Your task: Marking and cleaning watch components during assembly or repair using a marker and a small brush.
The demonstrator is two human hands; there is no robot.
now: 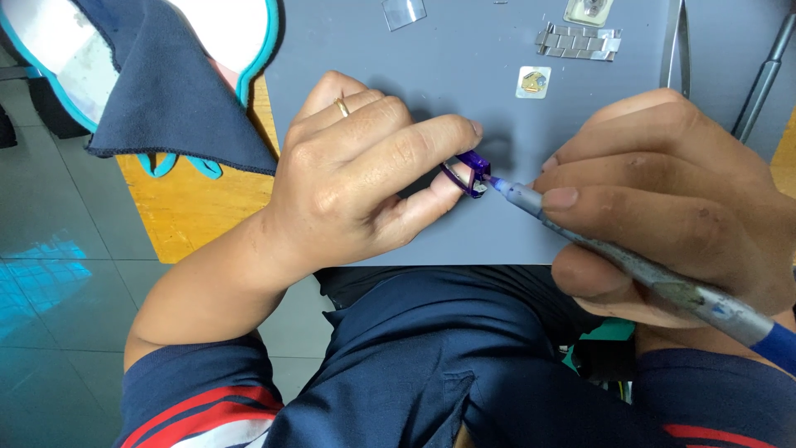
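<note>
My left hand (356,178) pinches a small purple clip-like holder (470,172) between thumb and forefinger, just above the grey mat (464,58). A gold ring sits on one of its fingers. My right hand (672,199) grips a slim grey tool with a blue handle end (655,282). The tool's fine tip touches the right side of the purple holder. What the holder clamps is too small to make out.
On the mat's far side lie a metal watch-bracelet piece (578,41), a small clear packet with a gold part (533,81), a clear square (404,12), tweezers (676,41) and a grey rod (763,79). A dark blue cloth (166,91) covers the wooden table's left corner.
</note>
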